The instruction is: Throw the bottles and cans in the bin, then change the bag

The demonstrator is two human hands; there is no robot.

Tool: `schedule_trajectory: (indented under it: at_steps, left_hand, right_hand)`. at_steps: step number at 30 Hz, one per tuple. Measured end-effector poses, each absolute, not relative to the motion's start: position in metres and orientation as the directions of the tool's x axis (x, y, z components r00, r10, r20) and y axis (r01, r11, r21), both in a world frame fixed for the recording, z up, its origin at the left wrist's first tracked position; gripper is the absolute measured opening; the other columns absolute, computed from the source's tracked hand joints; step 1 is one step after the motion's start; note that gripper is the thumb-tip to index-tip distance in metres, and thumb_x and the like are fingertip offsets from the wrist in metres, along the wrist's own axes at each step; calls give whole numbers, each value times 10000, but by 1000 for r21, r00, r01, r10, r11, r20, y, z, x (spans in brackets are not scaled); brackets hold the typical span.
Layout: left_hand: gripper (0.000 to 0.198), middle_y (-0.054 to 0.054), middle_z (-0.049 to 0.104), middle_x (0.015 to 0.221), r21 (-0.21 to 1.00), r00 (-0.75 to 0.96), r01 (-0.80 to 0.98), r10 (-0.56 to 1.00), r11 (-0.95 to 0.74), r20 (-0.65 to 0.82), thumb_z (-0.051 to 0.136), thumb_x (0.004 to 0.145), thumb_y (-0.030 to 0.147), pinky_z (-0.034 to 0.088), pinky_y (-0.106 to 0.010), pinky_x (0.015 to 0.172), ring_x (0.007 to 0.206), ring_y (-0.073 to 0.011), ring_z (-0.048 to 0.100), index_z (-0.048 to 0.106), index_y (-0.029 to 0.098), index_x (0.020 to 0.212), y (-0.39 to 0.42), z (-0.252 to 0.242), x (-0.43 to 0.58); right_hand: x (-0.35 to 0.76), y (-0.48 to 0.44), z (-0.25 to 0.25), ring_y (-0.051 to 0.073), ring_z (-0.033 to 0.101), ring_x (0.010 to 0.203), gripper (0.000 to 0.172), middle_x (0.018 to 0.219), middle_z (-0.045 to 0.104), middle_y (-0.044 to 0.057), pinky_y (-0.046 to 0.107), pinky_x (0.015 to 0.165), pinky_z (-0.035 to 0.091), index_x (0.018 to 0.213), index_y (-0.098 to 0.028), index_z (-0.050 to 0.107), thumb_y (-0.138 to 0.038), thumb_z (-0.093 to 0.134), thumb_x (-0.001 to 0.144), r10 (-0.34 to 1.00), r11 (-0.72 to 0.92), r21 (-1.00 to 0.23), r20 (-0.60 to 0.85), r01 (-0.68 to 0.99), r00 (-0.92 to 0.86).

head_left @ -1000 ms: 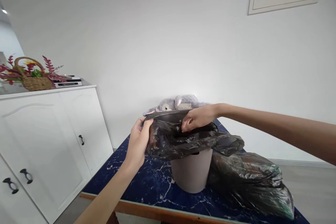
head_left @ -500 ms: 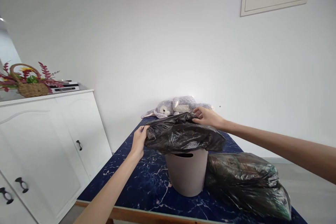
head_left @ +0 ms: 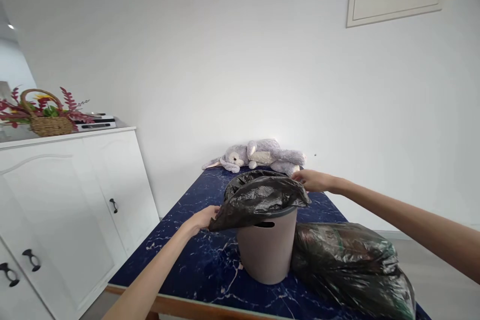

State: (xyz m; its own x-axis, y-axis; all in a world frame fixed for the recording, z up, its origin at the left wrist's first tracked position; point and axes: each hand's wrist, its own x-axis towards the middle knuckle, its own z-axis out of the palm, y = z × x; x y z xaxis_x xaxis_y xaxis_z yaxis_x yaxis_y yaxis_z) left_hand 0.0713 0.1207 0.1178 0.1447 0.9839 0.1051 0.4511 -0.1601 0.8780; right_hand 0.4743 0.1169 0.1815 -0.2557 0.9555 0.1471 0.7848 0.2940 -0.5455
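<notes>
A grey-beige trash can (head_left: 267, 255) with a slot handle stands upright near the table's front edge. Over its rim drapes a black trash bag (head_left: 262, 197), its mouth partly open at the back and its edge folded outward in front. My left hand (head_left: 207, 217) pinches the bag's edge at the can's left side; the fingertips are partly hidden by the plastic. At the far right of the rim, my right hand (head_left: 305, 179) grips the bag's edge with fingers curled, partly behind the plastic.
A full black plastic bag (head_left: 352, 265) lies against the can's right side on the blue marbled table (head_left: 187, 265). Behind the can lies a grey plush rabbit (head_left: 262, 153) by the wall. To the left stands a white cabinet (head_left: 67, 210) with a flower basket (head_left: 51, 125) on top.
Both hands have moved down, the left one toward the front and the right one outward. The trash bag now sits lower around the can's rim, with its mouth opened at the back.
</notes>
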Motion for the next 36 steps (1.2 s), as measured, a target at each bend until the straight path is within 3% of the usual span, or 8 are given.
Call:
schedule_trajectory:
  at_steps: [4,10,13,17,23,29,32,36]
  left_hand:
    - [523,-112,804,1014,851,182,477,972,-219,148,876,590,484,578,-417,807,926,-330,739,744,219,1021,118,141,64]
    - [525,-90,564,1558,773,192,416,877,-479,441,538,988,644,390,-442,1208,1460,-313,505,611,303,1380,80,162,92]
    - [691,-74,406,1687,796,317,354,863,-491,392,581,975,651,345,-464,1263,1570,-321,355,424,337,1571,61,154,107]
    - [1103,-128,212,1761,801,450,347,836,-489,315,714,904,618,375,-525,1250,1595,-370,285,13,320,1701,54,135,114]
    - [1425,-188,418,1662,800,474,471,871,-372,126,936,653,564,541,-559,1096,1420,-459,535,24,288,1713,58,107,106]
    - [1432,-173,297,1725,647,530,665,846,-373,-57,929,580,669,378,-615,1222,1563,-489,290,147,268,1711,63,52,82]
    - [1276,-145,286,1735,638,499,673,866,-375,-17,846,677,730,323,-602,1256,1590,-453,246,225,283,1698,68,26,68]
    - [752,-89,430,1676,775,350,554,930,-304,114,447,998,726,347,-510,1260,1547,-324,403,396,319,1629,73,13,57]
  right_hand:
    - [475,79,201,311,682,1210,477,1386,689,162,461,1003,591,1339,-200,675,-502,550,992,924,368,-577,316,729,-216]
    - [448,-5,218,313,686,1172,482,1267,745,93,481,992,585,1315,-277,698,-576,693,937,790,610,-509,452,607,-415]
    - [442,-32,202,261,703,1069,227,1153,756,79,418,904,600,1132,-283,748,-428,610,1025,668,737,-380,538,559,-514]
    - [448,-50,172,226,706,1023,293,1131,740,55,375,834,596,1153,-301,719,-181,472,1051,556,825,-186,430,534,-711]
    - [461,-57,167,221,759,963,171,1104,782,6,346,811,640,1121,-332,743,-338,593,1039,690,719,-337,242,608,-682]
    - [445,-45,185,317,660,1239,401,1410,654,106,490,988,608,1389,-321,606,-484,607,1023,610,712,-206,655,672,-445]
    - [428,-23,180,338,613,1307,462,1374,678,116,552,1085,527,1394,-279,610,-521,649,1002,579,720,-59,599,691,-553]
    - [412,17,178,289,722,963,337,952,770,69,468,944,543,1047,-235,733,-560,682,977,644,703,-37,458,711,-613]
